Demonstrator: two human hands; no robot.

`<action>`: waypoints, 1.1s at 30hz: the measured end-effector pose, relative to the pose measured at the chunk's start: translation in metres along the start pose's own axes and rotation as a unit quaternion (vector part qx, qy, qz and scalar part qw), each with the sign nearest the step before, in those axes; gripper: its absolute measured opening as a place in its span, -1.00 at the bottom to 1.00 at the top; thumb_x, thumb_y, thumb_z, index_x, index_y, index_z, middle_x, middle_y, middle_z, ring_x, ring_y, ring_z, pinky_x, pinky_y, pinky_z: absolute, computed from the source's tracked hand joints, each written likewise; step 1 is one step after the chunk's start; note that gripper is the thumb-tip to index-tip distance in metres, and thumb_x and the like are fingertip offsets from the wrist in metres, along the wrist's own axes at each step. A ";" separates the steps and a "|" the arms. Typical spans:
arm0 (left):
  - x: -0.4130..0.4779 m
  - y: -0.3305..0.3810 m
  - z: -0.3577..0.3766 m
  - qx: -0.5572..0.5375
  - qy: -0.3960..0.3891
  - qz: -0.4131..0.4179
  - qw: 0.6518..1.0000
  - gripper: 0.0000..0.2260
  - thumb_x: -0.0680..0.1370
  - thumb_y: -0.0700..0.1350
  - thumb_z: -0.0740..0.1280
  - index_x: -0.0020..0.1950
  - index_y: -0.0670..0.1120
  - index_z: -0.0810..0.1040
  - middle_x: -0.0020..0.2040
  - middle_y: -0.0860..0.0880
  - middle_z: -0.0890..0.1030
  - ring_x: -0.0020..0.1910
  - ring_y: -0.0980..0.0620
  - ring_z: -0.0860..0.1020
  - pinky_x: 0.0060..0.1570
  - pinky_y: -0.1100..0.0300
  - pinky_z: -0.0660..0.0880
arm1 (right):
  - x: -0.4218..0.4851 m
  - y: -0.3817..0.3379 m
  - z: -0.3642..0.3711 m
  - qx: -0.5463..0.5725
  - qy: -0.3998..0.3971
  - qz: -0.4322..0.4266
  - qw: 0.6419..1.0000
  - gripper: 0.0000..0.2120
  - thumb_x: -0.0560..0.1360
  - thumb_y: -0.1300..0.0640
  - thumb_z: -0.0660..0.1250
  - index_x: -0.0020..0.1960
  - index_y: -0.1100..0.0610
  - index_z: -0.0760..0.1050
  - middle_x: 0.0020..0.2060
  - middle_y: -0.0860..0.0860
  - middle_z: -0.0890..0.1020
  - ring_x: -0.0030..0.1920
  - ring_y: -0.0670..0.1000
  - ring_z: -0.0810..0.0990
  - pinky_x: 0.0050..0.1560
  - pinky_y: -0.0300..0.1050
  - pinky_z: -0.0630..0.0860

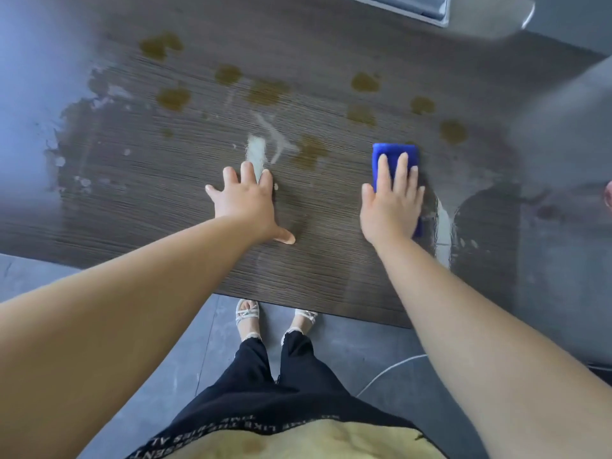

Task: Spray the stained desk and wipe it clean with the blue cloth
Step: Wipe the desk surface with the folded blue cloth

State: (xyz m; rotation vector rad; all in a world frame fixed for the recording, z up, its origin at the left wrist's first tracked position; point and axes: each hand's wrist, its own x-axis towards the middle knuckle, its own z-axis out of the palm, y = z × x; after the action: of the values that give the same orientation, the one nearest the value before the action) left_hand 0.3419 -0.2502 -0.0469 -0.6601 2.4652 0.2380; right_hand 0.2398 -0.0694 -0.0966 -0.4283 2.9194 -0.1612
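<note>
The dark wood-grain desk (139, 207) carries several yellow-brown stains (174, 98) across its far half, with wet glare at both sides. A folded blue cloth (394, 154) lies on the desk right of centre. My right hand (392, 202) presses flat on the cloth with straight fingers, just short of the nearest stains. My left hand (246, 202) rests flat on the bare desk at centre, fingers spread. No spray bottle shows in view.
A grey metal frame (427, 9) sits at the far right edge. The desk's front edge (298, 308) runs just ahead of my feet (246, 318). A white cable (387, 371) lies on the grey floor at the right.
</note>
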 end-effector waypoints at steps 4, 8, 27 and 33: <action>0.000 -0.001 0.002 -0.004 0.006 -0.001 1.000 0.05 0.16 0.40 0.45 0.47 -0.03 0.10 0.43 -0.11 0.14 0.39 -0.21 0.13 0.31 -0.26 0.24 | -0.035 -0.025 0.011 -0.028 -0.028 -0.226 0.973 -0.49 0.60 -0.07 -0.03 0.52 0.02 0.10 0.52 0.11 0.10 0.50 0.19 0.07 0.44 0.17 0.03; 0.000 -0.001 0.003 -0.001 0.008 0.005 1.000 0.09 0.15 0.42 0.44 0.50 -0.03 0.06 0.44 -0.11 0.13 0.39 -0.21 0.12 0.32 -0.27 0.22 | -0.042 0.028 0.006 -0.053 -0.044 -0.373 0.925 -0.53 0.58 -0.04 0.02 0.47 -0.01 0.21 0.48 0.08 0.23 0.46 0.18 0.21 0.41 0.19 0.15; 0.000 -0.004 0.003 -0.026 0.017 0.010 0.999 0.04 0.15 0.39 0.45 0.46 -0.04 0.13 0.42 -0.09 0.15 0.37 -0.19 0.15 0.35 -0.28 0.16 | 0.016 -0.029 0.003 -0.042 -0.023 -0.205 0.978 -0.52 0.63 0.01 0.02 0.53 0.01 0.05 0.53 0.10 0.06 0.51 0.19 0.04 0.46 0.17 0.03; 0.000 -0.006 0.006 -0.033 0.033 0.006 0.999 0.03 0.15 0.38 0.46 0.46 -0.04 0.14 0.42 -0.07 0.17 0.37 -0.16 0.16 0.36 -0.23 0.18 | 0.009 -0.081 0.010 -0.039 -0.046 -0.300 0.952 -0.51 0.63 -0.01 0.00 0.53 -0.01 0.01 0.53 0.07 0.02 0.52 0.16 -0.02 0.46 0.14 -0.04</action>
State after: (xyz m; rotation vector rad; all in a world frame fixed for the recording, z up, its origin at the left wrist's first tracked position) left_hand 0.3476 -0.2532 -0.0522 -0.6918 2.5346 0.3082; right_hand 0.2559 -0.1503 -0.0972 -1.2872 2.6149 -0.1005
